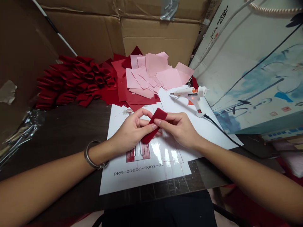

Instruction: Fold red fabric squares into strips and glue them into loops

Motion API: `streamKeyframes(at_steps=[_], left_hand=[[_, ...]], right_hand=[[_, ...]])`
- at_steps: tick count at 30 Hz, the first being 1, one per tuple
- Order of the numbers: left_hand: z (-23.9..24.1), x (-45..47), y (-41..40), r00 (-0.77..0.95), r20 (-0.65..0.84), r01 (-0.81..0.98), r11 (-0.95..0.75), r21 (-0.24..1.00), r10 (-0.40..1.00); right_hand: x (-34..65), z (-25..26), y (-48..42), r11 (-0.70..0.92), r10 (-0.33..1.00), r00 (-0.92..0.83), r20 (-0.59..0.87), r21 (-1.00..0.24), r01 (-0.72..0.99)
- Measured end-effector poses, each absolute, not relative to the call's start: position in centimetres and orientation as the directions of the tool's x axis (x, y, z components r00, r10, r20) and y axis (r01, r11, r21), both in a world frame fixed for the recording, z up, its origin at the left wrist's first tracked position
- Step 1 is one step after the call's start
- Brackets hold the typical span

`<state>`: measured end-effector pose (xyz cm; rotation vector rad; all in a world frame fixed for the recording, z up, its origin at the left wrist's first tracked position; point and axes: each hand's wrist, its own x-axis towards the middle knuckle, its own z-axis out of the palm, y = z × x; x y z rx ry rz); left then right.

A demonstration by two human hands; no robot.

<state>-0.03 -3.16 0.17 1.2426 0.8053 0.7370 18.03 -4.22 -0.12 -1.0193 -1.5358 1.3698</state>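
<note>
Between both hands is a dark red piece of felt-like fabric (159,115), a narrow strip that looks folded, tilted up to the right. My left hand (132,127) pinches its lower left side with thumb and fingers. At its right edge my right hand (181,127) grips it, the thumb pressed on the front face. The fingers behind the strip are partly hidden. Below the hands lies a white printed sheet (113,183) under clear tape, with a red-and-line drawing partly covered. A white hot glue gun (194,96) rests to the right, its nozzle pointing left.
Folded red felt pieces (78,78) are piled at the back left. Flat red sheets (121,91) and pink squares (157,67) lie at the back middle. Cardboard (161,37) walls the back; a painted panel (251,72) stands right. The glue gun's black cord (222,132) runs right.
</note>
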Motion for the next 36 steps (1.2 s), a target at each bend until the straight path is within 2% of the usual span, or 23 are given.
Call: streamKeyframes(at_steps=[4, 14, 19, 22, 28, 36], left_hand=[[0.0, -0.1, -3.2, 0.505, -0.127, -0.022, 0.159, 0.987, 0.854], [0.3, 0.0, -3.2, 0.481, -0.096, -0.086, 0.156, 0.984, 0.871], [0.3, -0.1, -3.2, 0.508, -0.146, -0.070, 0.209, 0.975, 0.849], [0.2, -0.1, -3.0, 0.486, -0.172, -0.070, 0.235, 0.970, 0.857], [0.2, 0.0, -3.0, 0.395, -0.175, -0.135, 0.245, 0.960, 0.902], [0.4, 0.0, -3.0, 0.390, -0.223, -0.021, 0.251, 0.968, 0.893]], right_hand=[[18.1, -0.3, -3.9, 0.046, 0.960, -0.273, 0.063, -0.996, -0.070], [17.9, -0.2, -4.0, 0.033, 0.968, -0.243, 0.067, -0.989, -0.142], [18.0, -0.2, -4.1, 0.039, 0.942, -0.325, 0.086, -0.988, -0.148], [18.2, -0.3, -4.0, 0.071, 0.954, -0.279, 0.113, -0.985, -0.156], [18.8, 0.1, -3.6, 0.082, 0.977, -0.191, 0.093, -0.994, -0.065], [19.1, 0.1, -3.8, 0.150, 0.970, -0.218, 0.112, -0.975, 0.166]])
